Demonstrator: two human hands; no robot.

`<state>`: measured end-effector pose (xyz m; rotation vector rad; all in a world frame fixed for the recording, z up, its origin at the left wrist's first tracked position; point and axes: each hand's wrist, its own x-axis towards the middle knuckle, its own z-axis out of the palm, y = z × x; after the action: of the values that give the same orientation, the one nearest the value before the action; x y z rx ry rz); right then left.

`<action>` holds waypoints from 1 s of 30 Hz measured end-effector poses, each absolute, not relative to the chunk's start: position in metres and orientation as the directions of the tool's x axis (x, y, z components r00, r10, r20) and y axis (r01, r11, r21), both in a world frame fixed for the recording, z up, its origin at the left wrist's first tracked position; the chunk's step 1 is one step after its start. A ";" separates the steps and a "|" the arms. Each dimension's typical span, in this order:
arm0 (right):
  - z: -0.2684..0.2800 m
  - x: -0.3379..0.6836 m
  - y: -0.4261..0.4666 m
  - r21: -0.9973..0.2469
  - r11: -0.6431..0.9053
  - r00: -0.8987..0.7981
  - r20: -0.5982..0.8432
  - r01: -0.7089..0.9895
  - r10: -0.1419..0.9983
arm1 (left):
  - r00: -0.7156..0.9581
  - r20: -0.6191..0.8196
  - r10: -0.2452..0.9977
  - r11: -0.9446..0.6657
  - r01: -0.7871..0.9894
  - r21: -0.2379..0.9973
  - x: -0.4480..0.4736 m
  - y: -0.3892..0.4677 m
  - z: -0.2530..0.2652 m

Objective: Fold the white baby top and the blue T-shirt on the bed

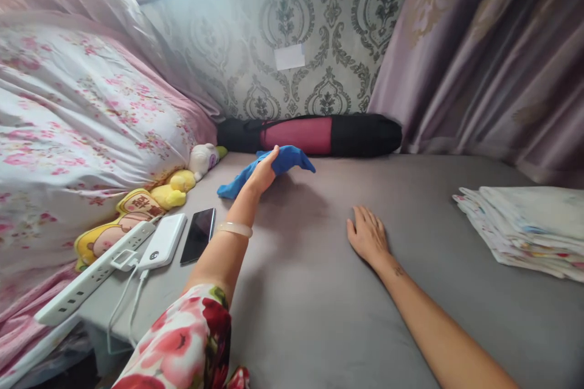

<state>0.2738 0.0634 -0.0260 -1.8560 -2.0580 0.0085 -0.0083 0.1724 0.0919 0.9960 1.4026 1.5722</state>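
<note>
Blue cloth [283,165] lay stretched across the grey mattress [319,292], its long axis running from a low end nearest the phone up and rightward to a tapered tip that pointed toward the right, just short of the black and pink roll [314,135] against the wall. Left of it, beyond the reach of the fingers, a floral quilt [82,121] was heaped, with yellow and white plush toys [177,185] at its foot, then a white power strip [91,276], a white power bank [164,240] and a dark phone [198,234] lying side by side. The left hand [263,173] was stretched far forward, a pale bangle [235,229] on the wrist, and its fingers were curled closed around the middle of the cloth, lifting that part slightly off the mattress while the low end trailed behind the wrist. The right hand [367,236] rested palm down on the bare mattress, fingers [362,216] flat and loosely spread, gripping nothing, well apart from the cloth and to its right. Farther right of those fingers sat a stack of folded printed fabric [524,228], and a mauve curtain [483,48] hung behind it.
</note>
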 end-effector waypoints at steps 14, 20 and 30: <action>0.020 0.299 0.063 -0.789 0.471 0.397 0.609 0.396 0.687 | 0.299 0.133 0.945 -0.026 -0.338 0.941 0.082 0.083 0.197; 0.048 0.316 0.072 -0.945 0.327 0.383 0.304 0.005 0.872 | 0.427 0.014 0.904 0.144 -0.337 0.930 0.091 0.105 0.165; 0.050 0.333 0.072 -0.984 0.017 0.013 0.019 0.175 1.000 | 0.383 -0.248 0.890 0.368 -0.279 0.887 0.113 0.111 0.064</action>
<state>0.3335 0.0718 0.0504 -1.3302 -1.3342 1.0967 0.1126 0.1106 0.0637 0.8710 0.8495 0.8793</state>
